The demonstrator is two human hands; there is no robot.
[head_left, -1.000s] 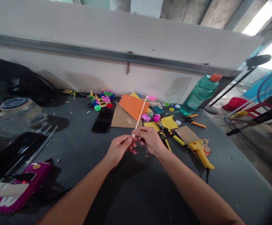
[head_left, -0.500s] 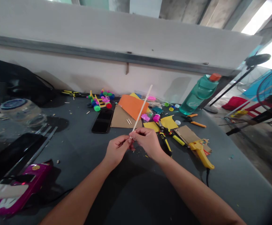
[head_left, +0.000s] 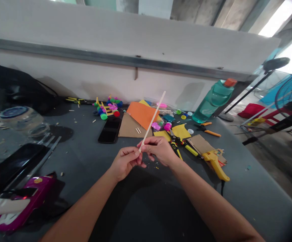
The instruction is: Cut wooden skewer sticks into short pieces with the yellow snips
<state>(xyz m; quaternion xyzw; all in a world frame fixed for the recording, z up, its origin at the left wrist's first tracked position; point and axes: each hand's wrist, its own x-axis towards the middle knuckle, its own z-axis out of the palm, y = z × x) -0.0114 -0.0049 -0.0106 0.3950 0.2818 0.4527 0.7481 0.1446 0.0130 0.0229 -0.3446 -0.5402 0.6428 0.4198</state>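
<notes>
A thin pale wooden stick point(head_left: 153, 118) slants up and to the right from between my two hands, over the dark table point(head_left: 85, 158). Its lower end is pinched by the thumb and fingers of my left hand point(head_left: 124, 162). My right hand point(head_left: 159, 150) is closed around the stick just above that pinch, its fingertips partly hidden. Behind the stick lie brown cardboard point(head_left: 127, 127) with short stick pieces point(head_left: 138, 130) on it and an orange sheet point(head_left: 141, 112).
Right of my hands lie yellow-black pliers point(head_left: 191, 150), a yellow glue gun point(head_left: 215, 164) and orange-handled pliers point(head_left: 212, 133). A green bottle point(head_left: 212, 101) stands behind them. Leftward are a phone point(head_left: 109, 130), a colourful small model point(head_left: 108, 109), a clear jar point(head_left: 22, 121) and a magenta device point(head_left: 26, 205).
The stick has shifted slightly to the right and tilts a little more. My left fingers have spread a bit below it, and my right fingers have changed their hold.
</notes>
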